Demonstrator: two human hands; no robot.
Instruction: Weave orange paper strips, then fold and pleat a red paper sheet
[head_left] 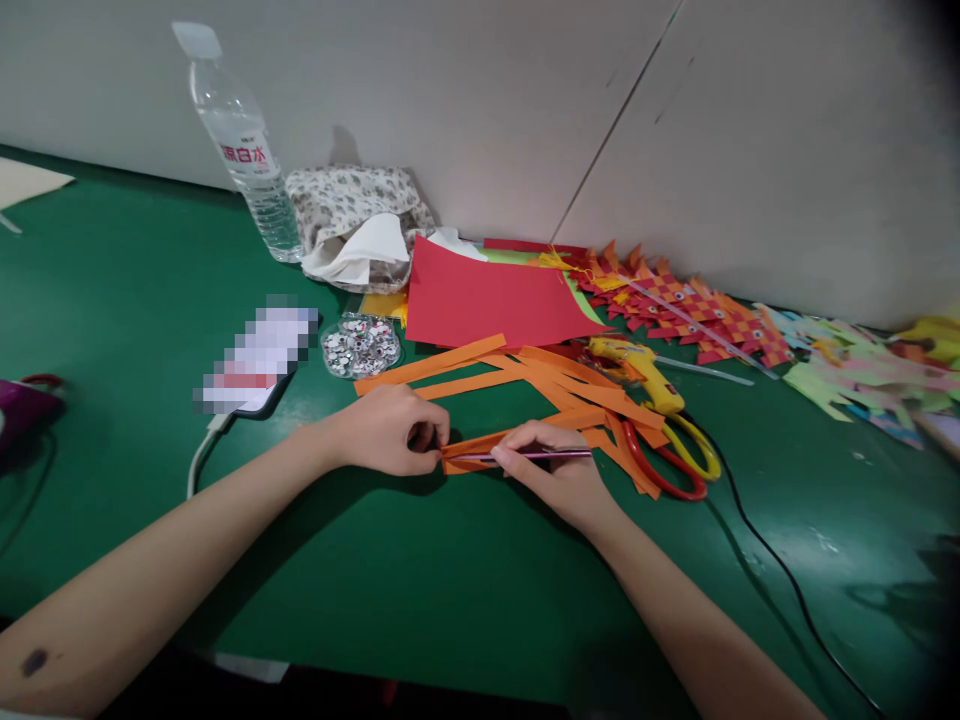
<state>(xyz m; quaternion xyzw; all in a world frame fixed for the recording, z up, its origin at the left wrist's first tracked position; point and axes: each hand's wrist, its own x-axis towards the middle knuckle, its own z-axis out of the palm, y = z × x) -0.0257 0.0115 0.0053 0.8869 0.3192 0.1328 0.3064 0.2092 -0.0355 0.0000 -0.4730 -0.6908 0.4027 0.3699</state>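
Note:
My left hand is closed, thumb and index finger pinching at the left end of an orange paper strip. That strip looks folded or doubled, with a narrow gap along it. In my right hand is a slim purple pen-like tool, held almost level. Its thin tip points left along the strip, close to my left fingertips; whether it touches them I cannot tell. Just beyond both hands lie several loose orange paper strips, partly crossing each other and partly hidden by my right hand.
Scissors with red and yellow handles and a yellow glue gun lie right. Behind are red paper and checkered woven paper pieces. Leftward stand a water bottle, tissue pouch, googly-eye pack and cabled phone.

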